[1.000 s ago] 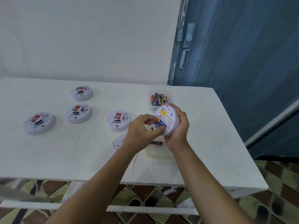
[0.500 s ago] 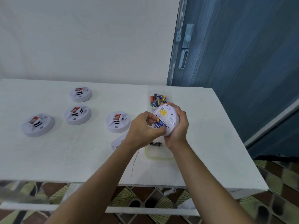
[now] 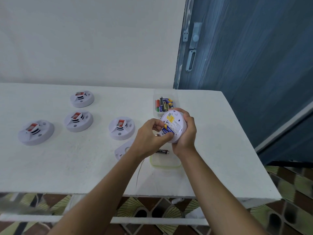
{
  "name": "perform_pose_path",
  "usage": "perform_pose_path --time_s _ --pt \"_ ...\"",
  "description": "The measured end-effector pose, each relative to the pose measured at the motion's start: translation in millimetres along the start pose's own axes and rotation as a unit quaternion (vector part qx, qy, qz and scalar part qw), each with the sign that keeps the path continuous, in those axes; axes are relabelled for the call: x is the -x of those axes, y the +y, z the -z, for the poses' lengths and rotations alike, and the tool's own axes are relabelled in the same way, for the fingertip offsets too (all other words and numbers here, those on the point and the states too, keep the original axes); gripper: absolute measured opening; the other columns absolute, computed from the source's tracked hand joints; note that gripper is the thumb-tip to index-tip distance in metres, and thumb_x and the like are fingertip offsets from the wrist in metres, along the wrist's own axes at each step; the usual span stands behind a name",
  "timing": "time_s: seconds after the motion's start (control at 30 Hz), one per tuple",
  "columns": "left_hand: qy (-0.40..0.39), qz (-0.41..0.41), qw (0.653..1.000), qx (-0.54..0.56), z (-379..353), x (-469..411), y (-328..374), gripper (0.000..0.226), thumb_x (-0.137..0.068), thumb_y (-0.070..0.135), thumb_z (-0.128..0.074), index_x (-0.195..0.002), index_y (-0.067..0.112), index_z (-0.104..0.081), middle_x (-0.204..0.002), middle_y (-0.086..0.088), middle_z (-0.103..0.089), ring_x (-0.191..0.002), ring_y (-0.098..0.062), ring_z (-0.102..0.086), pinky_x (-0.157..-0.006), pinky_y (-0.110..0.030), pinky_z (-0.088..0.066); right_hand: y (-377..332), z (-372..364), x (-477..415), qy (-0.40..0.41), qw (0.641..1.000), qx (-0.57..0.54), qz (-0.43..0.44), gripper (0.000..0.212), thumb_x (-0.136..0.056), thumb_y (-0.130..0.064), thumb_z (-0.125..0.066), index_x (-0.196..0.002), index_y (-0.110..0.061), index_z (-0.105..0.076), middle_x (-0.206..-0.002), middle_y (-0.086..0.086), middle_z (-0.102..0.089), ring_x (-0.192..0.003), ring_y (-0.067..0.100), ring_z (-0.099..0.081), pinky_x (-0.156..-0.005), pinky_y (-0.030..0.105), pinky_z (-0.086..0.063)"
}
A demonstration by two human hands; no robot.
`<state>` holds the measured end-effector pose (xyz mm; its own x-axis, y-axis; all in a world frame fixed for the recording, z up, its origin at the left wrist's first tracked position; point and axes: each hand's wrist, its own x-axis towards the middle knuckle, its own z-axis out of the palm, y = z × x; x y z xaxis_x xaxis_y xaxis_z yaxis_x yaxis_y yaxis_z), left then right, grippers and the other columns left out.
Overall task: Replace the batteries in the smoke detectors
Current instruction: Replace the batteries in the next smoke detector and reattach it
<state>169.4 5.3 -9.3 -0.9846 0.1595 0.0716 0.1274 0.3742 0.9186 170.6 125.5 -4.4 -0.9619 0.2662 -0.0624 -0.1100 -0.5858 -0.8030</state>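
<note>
My right hand (image 3: 187, 133) grips a white round smoke detector (image 3: 175, 123), held above the table with its labelled back toward me. A blue battery (image 3: 166, 130) sits in its open compartment. My left hand (image 3: 149, 139) pinches that battery between thumb and curled fingers. A dark battery end (image 3: 158, 135) peeks out by my left fingers. Under my hands a black battery (image 3: 163, 151) lies on the table beside a shallow clear lid (image 3: 165, 163). The detector's white cover (image 3: 122, 150) lies left of it, partly hidden by my left wrist.
A clear box of mixed batteries (image 3: 164, 105) stands behind my hands. Several more smoke detectors sit to the left on the white table (image 3: 76, 167), the nearest (image 3: 121, 128) close to my left hand. A blue door (image 3: 245, 56) is at the right.
My left fingers have shifted on the blue battery in the compartment, and a dark battery end now shows beside them. My right hand keeps the detector in about the same place.
</note>
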Motion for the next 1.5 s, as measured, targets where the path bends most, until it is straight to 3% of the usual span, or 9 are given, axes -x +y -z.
perform_pose_path --time_s 0.17,0.7,0.9,0.97,1.03,1.13,1.27,1.4,1.5 --pt "-0.021 0.011 0.999 0.03 -1.6 -4.3 -3.4 0.037 -0.075 0.04 -0.08 -0.101 0.022 -0.061 -0.097 0.005 -0.061 -0.091 -0.007 -0.054 -0.067 -0.003 -0.036 0.1 3.0 -5.4 0.002 1.0 -0.006 -0.003 0.035 -0.079 -0.033 -0.048 -0.101 -0.012 -0.064 -0.102 0.013 -0.065 -0.091 0.029 -0.064 -0.072 0.035 -0.05" --pt "-0.015 0.026 0.999 0.036 -9.6 -14.9 -5.0 0.045 -0.072 0.044 -0.081 -0.099 0.021 -0.054 -0.096 0.004 -0.065 -0.089 -0.009 -0.056 -0.067 -0.011 -0.038 2.2 8.6 -17.7 0.026 0.999 -0.016 -0.007 0.032 -0.077 -0.034 -0.05 -0.098 -0.016 -0.066 -0.105 0.013 -0.065 -0.097 0.031 -0.062 -0.068 0.031 -0.051" --pt "0.038 0.023 0.992 0.122 -18.2 -13.7 8.1 0.032 -0.081 0.021 -0.078 -0.093 0.016 -0.049 -0.095 -0.005 -0.069 -0.088 -0.018 -0.066 -0.067 -0.027 -0.054 5.6 10.6 -24.4 0.045 0.999 -0.022 -0.004 0.032 -0.077 -0.034 -0.049 -0.098 -0.018 -0.068 -0.112 0.014 -0.064 -0.102 0.032 -0.061 -0.074 0.034 -0.051" --pt "0.041 0.028 0.981 0.186 -18.7 -13.0 12.2 0.027 -0.084 0.01 -0.073 -0.093 0.017 -0.048 -0.094 -0.007 -0.07 -0.088 -0.021 -0.069 -0.073 -0.04 -0.059 3.4 11.8 -25.4 0.052 0.998 -0.025 -0.007 0.03 -0.078 -0.035 -0.05 -0.096 -0.019 -0.068 -0.107 0.013 -0.065 -0.096 0.03 -0.062 -0.072 0.033 -0.052" --pt "0.037 0.009 0.979 0.2 -15.8 -14.3 11.9 0.023 -0.089 0.004 -0.065 -0.095 0.02 -0.05 -0.096 0.0 -0.068 -0.089 -0.022 -0.069 -0.077 -0.041 -0.058 0.6 15.6 -26.6 0.059 0.998 -0.032 -0.005 0.025 -0.085 -0.033 -0.05 -0.094 -0.02 -0.068 -0.097 0.007 -0.068 -0.09 0.027 -0.063 -0.071 0.031 -0.052" --pt "0.004 -0.042 0.994 0.101 -5.1 -18.7 5.2 0.038 -0.091 -0.002 -0.051 -0.102 0.033 -0.058 -0.1 0.017 -0.064 -0.087 -0.015 -0.064 -0.076 -0.03 -0.054 -1.6 23.3 -30.2 0.085 0.996 -0.026 0.006 0.025 -0.085 -0.033 -0.05 -0.095 -0.019 -0.068 -0.097 0.005 -0.068 -0.092 0.026 -0.062 -0.075 0.033 -0.05" --pt "-0.104 -0.076 0.988 -0.083 8.0 -17.6 -2.1 0.05 -0.092 0.012 -0.061 -0.132 0.037 -0.042 -0.101 0.016 -0.063 -0.08 0.001 -0.058 -0.067 -0.011 -0.043 -4.4 29.3 -33.7 0.106 0.994 -0.035 0.013 0.029 -0.076 -0.034 -0.052 -0.093 -0.018 -0.069 -0.105 0.01 -0.067 -0.097 0.028 -0.062 -0.077 0.033 -0.05" --pt "-0.138 -0.108 0.965 -0.195 12.3 -15.5 -14.0 0.024 -0.084 0.019 -0.074 -0.105 0.021 -0.063 -0.092 0.01 -0.064 -0.08 -0.001 -0.057 -0.07 -0.011 -0.037 -6.2 33.6 -34.6 0.107 0.993 -0.039 0.015 0.03 -0.076 -0.035 -0.053 -0.095 -0.018 -0.069 -0.109 0.011 -0.067 -0.1 0.028 -0.063 -0.078 0.033 -0.052" --pt "-0.161 -0.14 0.944 -0.25 10.1 -15.9 -21.4 0.025 -0.086 0.017 -0.071 -0.111 0.018 -0.071 -0.101 0.002 -0.062 -0.088 -0.012 -0.059 -0.079 -0.014 -0.039 -7.3 34.5 -34.3 0.108 0.993 -0.038 0.009 0.031 -0.076 -0.036 -0.053 -0.096 -0.019 -0.069 -0.109 0.01 -0.067 -0.099 0.027 -0.063 -0.075 0.032 -0.053"
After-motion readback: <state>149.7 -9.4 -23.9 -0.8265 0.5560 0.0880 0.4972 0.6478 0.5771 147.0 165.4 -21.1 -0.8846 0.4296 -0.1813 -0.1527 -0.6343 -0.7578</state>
